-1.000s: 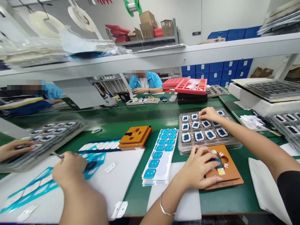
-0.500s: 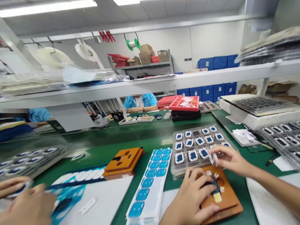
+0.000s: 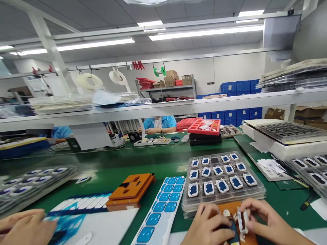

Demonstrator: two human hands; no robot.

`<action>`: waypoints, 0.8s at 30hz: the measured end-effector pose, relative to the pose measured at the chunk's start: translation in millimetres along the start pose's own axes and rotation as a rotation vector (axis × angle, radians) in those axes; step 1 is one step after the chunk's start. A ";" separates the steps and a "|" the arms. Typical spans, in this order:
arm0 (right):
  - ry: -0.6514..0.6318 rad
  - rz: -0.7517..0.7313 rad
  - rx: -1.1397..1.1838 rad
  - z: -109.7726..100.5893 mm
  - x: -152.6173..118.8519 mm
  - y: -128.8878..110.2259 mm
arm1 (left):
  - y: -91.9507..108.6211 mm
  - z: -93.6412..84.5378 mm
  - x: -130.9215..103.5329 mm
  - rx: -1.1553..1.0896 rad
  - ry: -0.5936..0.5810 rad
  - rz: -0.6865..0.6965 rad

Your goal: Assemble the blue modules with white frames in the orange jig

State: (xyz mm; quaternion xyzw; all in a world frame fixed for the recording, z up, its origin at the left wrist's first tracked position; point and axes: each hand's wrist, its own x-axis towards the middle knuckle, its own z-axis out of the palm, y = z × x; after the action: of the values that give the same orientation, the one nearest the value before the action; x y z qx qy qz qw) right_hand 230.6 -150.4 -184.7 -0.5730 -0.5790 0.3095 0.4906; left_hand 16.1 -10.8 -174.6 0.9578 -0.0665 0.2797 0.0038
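Observation:
My right hand (image 3: pixel 263 217) pinches a small white plastic frame (image 3: pixel 242 220), held on edge over an orange fixture block (image 3: pixel 227 206). My left hand (image 3: pixel 211 226) lies on the block, its fingers closed on a dark blue flat piece (image 3: pixel 233 233). Small white bits lie on the block around that piece, partly covered by my fingers. Just behind both hands sits a clear plastic tray (image 3: pixel 187 204), its pockets filled with white frames with blue centres. A sheet of blue adhesive stickers (image 3: pixel 159 206) lies to the left of my left hand.
At the far left, a co-worker's hands (image 3: pixel 22 224) work beside a blue film sheet. Another orange fixture (image 3: pixel 131 187) stands on the green table (image 3: pixel 122 160). Trays (image 3: pixel 313 170) flank the right side. A shelf beam (image 3: pixel 178 109) crosses above. Someone in blue (image 3: pixel 160 125) sits opposite.
The view has tilted up, so the table sits lower in the picture. My right hand has drawn the white frame from the tray's near edge to above the orange block. My left hand stays on the block.

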 end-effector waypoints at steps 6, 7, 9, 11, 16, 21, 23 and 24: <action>-0.112 -0.006 -0.055 -1.9 5.7 -7.8 | -5.9 17.1 -6.3 -0.110 0.052 0.040; -0.109 -0.027 -0.084 -1.7 6.0 -8.2 | -8.0 19.2 -7.4 -0.126 0.026 0.042; -0.088 -0.084 -0.163 -1.7 6.2 -9.3 | -11.0 18.4 -8.4 -0.146 -0.058 0.028; -0.059 -0.132 -0.249 -2.8 5.8 -11.5 | -10.3 10.4 -7.4 -0.171 -0.117 0.016; -0.023 -0.317 -0.420 -10.8 1.8 -20.0 | 8.3 -21.4 2.2 -0.276 -0.138 -0.069; 0.008 -0.461 -0.488 -15.6 -0.1 -21.7 | 15.1 -26.5 7.3 -0.310 -0.045 -0.113; 0.026 -0.476 -0.533 -14.8 -1.6 -22.2 | 14.9 -23.1 6.5 -0.284 -0.002 -0.113; 0.029 -0.478 -0.557 -13.9 -2.5 -22.3 | 14.8 -21.8 6.4 -0.260 0.024 -0.111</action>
State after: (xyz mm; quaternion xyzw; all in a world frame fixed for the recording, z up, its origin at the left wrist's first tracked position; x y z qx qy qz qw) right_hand 235.1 -159.1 -160.1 -0.5376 -0.7514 0.0085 0.3826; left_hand 7.9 -25.3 -153.3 0.9480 -0.0493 0.2795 0.1443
